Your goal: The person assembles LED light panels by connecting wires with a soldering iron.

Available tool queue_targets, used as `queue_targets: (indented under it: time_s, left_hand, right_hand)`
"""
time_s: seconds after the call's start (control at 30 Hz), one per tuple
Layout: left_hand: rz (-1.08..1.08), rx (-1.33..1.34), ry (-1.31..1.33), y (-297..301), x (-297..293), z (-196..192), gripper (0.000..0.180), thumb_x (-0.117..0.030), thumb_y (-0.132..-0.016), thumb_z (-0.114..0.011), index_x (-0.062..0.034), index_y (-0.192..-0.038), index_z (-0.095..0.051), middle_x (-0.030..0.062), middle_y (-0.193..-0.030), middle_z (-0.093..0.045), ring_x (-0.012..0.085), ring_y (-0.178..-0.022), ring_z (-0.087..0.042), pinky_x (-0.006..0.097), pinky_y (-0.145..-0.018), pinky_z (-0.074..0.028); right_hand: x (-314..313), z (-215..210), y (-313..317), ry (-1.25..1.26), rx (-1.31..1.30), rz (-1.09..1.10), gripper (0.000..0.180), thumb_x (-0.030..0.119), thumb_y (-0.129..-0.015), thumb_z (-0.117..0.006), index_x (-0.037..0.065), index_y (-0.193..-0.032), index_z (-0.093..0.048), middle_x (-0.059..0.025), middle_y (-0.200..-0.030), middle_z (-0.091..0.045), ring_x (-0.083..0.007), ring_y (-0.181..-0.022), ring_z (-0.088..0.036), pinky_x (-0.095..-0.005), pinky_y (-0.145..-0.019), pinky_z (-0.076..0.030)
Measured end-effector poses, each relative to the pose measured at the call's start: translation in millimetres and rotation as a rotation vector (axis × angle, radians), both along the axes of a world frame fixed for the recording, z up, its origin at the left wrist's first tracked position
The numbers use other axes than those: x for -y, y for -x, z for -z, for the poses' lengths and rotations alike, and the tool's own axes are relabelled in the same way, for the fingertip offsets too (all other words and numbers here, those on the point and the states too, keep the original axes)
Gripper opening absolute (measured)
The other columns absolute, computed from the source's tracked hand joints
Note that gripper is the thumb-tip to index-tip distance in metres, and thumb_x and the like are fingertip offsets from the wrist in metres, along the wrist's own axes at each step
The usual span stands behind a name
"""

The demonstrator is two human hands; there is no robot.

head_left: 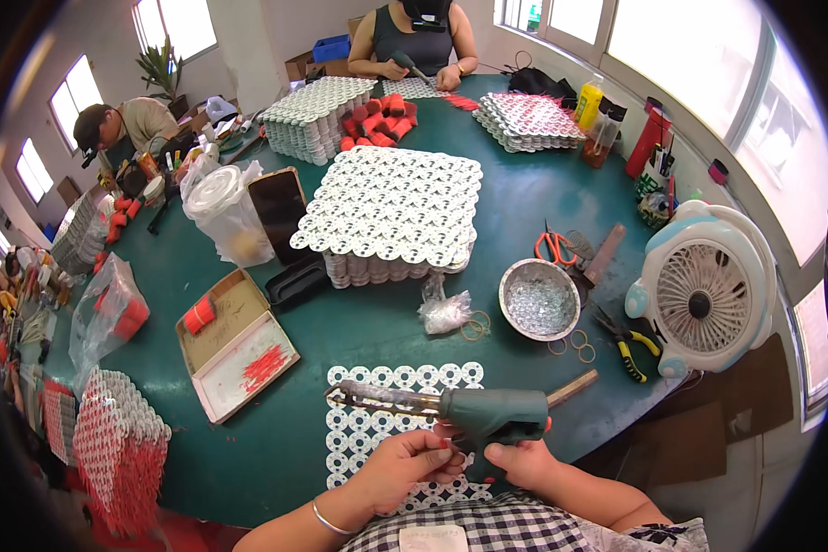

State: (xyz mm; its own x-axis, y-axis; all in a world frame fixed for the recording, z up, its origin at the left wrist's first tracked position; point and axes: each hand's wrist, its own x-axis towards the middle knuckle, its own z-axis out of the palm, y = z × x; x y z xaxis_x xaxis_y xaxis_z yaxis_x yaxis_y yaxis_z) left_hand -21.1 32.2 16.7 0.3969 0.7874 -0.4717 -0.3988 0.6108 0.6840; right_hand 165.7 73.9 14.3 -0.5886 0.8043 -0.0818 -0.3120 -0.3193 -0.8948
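Note:
My right hand point(523, 463) is wrapped round the grip of a dark green soldering gun point(492, 411). The gun lies level, its long metal barrel and dark tip pointing left. Just below the barrel's base, my left hand point(414, 467) is closed in a pinch close to the gun's front; what is between the fingers, if anything, is too small to make out. Under the barrel and my left hand lies a white panel of round circuit boards point(348, 419), partly covered by the hand and gun.
A tall stack of white board panels point(391, 198) stands mid-table. Around it are a metal bowl point(539, 300), orange scissors point(554, 245), yellow-black pliers point(631, 350), a fan point(704, 294), and a cardboard box point(210, 354) with red wires. Co-workers sit at the far side and left.

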Motion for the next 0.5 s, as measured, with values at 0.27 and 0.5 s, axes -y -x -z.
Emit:
queue_targets:
  time_s: [0.27,0.5]
  left_hand:
    - [0.051,-0.096,0.016,9,1,-9,0.026,-0.012,-0.090,-0.046,0.0005,-0.113,-0.051,0.0086,-0.098,-0.060,0.0152,-0.086,-0.059,0.026,-0.072,-0.049]
    - [-0.010,-0.087,-0.017,7,1,-2,0.026,-0.010,-0.090,-0.047,0.0020,-0.113,-0.050,0.0117,-0.097,-0.060,0.0169,-0.086,-0.059,0.028,-0.075,-0.049]
  right_hand:
    - [-7,-9,7,0.021,0.070,-0.046,0.043,0.024,-0.079,-0.063,0.003,-0.113,-0.049,-0.0031,-0.087,-0.058,-0.0079,-0.069,-0.054,-0.0224,-0.057,-0.046]
    - [-4,7,1,0.029,0.168,-0.085,0.060,0.031,-0.079,-0.061,-0.001,-0.124,-0.038,-0.0151,-0.119,-0.049,-0.0237,-0.110,-0.049,-0.0376,-0.093,-0.037]
